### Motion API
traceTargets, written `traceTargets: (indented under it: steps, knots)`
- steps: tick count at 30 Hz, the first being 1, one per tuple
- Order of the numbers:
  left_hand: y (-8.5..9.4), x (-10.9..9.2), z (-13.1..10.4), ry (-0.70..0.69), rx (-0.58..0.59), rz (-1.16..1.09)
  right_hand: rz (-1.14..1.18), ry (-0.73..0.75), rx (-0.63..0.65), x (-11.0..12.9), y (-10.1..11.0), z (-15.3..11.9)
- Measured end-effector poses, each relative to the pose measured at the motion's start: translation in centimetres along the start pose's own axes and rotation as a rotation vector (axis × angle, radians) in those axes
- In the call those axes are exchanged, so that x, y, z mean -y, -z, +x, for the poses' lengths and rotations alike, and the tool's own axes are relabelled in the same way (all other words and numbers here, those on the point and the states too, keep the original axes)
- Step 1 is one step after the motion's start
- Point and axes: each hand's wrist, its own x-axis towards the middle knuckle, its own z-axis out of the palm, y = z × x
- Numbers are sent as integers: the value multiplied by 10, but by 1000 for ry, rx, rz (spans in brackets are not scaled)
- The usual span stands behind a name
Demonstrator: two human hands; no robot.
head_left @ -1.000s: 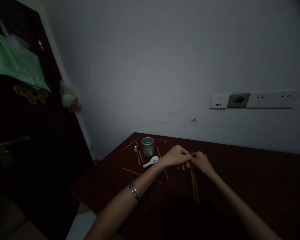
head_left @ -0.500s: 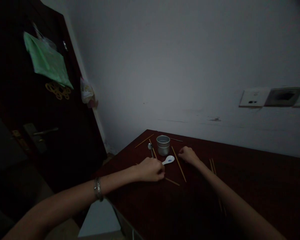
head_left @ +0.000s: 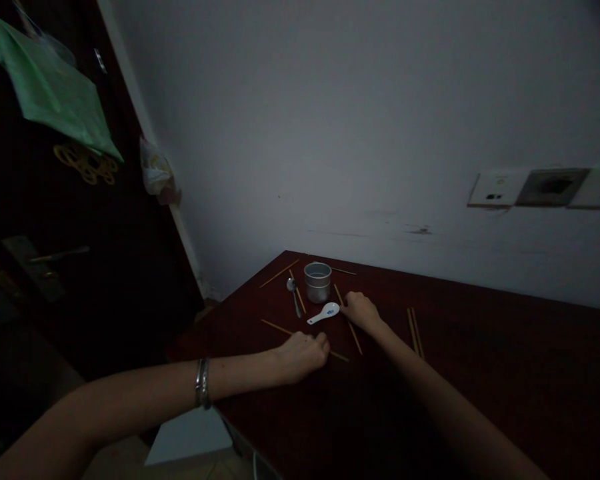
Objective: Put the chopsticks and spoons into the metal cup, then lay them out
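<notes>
My left hand [head_left: 304, 355] is closed low over a wooden chopstick [head_left: 275, 326] that lies slantwise on the table; both ends stick out past the hand. Fingers curled, my right hand [head_left: 363, 311] is at the upper part of another chopstick [head_left: 355, 337], and its fingertips hide the contact. Between the hands and a metal cup [head_left: 318, 285] lies a white ceramic spoon [head_left: 324, 313] with a blue mark. Left of the cup are a metal spoon [head_left: 295, 293] and a chopstick [head_left: 300, 300] beside it.
Another chopstick [head_left: 279, 274] lies near the table's [head_left: 480, 347] far left corner. A thin stick [head_left: 343, 271] is behind the cup, and a chopstick pair [head_left: 415, 332] lies beyond my right forearm. The wall [head_left: 300, 133] borders the table's back; a dark door [head_left: 115, 267] stands left.
My right hand has moved left onto the chopstick by the cup. My left hand has drawn slightly nearer, uncovering the white spoon's handle. The whole view has shifted a little.
</notes>
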Motion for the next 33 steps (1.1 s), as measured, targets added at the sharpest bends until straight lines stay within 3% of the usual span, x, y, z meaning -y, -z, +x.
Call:
traceTargets:
  steps: [9,15,20,26,33]
  knots:
    - [-7,1,8,6,60,-52,-71,29,-37,8,0,-8]
    - [4,1,7,-30,57,-35,-2,-56,-37,9,6,-8]
    - [19,0,6,-21,-18,-53,83,-113,-97,2,26,-14]
    - [66,10,16,119,-229,-291,280,-144,-259,-31,64,-21]
    - [136,24,48,274,-483,-818,796,-48,-416,-66,110,-51]
